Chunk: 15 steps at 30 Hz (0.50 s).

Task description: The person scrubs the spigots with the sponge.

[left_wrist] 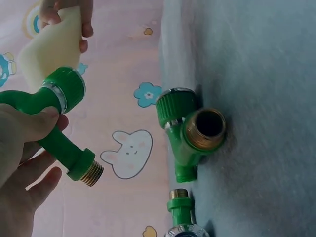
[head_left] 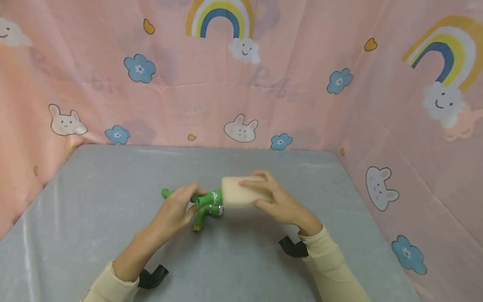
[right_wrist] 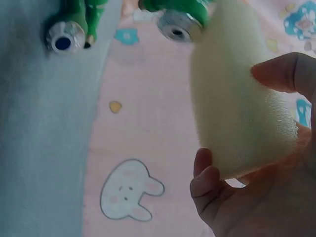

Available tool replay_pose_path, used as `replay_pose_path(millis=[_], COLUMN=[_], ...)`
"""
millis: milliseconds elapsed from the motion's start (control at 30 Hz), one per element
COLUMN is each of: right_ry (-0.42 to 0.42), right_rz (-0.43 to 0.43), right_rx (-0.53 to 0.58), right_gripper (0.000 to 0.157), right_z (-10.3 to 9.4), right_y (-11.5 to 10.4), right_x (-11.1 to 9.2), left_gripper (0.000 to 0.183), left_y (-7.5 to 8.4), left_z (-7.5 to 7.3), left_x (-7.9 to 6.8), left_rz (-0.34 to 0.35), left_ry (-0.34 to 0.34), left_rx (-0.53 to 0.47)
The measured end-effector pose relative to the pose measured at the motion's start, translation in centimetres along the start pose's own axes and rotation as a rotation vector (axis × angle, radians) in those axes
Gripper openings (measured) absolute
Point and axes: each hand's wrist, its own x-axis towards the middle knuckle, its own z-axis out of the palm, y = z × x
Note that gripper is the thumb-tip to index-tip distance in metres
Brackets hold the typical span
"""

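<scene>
My left hand [head_left: 179,209] grips a green tap [head_left: 209,198] with a ribbed knob and a brass threaded end; its thumb lies across the body in the left wrist view. My right hand [head_left: 279,201] holds a cream sponge block [head_left: 237,191] between thumb and fingers. In the head view the sponge's left end is close against the held tap's knob; whether they touch I cannot tell. A second green tap [left_wrist: 180,148] lies on the table just below the held one. Part of a third green tap [left_wrist: 181,212] shows beside it, mostly hidden by my left hand in the head view.
The table has a grey cloth cover [head_left: 241,260]. A pink patterned curtain [head_left: 302,105] hangs behind it and along both sides. Black curved pieces [head_left: 152,277] sit at both wrists, beside the cream sleeves [head_left: 332,264].
</scene>
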Motion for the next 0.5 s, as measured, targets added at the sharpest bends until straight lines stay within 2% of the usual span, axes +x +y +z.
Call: replay_pose_path(millis=[133, 233, 367, 500], right_ry=[0.02, 0.049, 0.006, -0.048], right_rz=[-0.014, -0.021, -0.024, -0.009], right_rx=[-0.004, 0.005, 0.003, 0.012], right_gripper=[0.052, 0.053, 0.054, 0.05], right_z=[-0.8, -0.2, 1.7, 2.3], right_y=[0.1, 0.0, -0.2, -0.2], right_x=[-0.3, -0.1, 0.5, 0.6], left_gripper=[0.04, 0.043, 0.042, 0.039], left_y=[-0.2, -0.3, -0.4, -0.5], left_z=[0.2, 0.3, 0.4, 0.2], left_x=[-0.1, -0.1, -0.2, -0.3], left_rz=[0.06, 0.145, 0.256, 0.28], left_ry=[0.028, 0.049, 0.075, 0.073], left_rx=[0.062, 0.076, 0.084, 0.071])
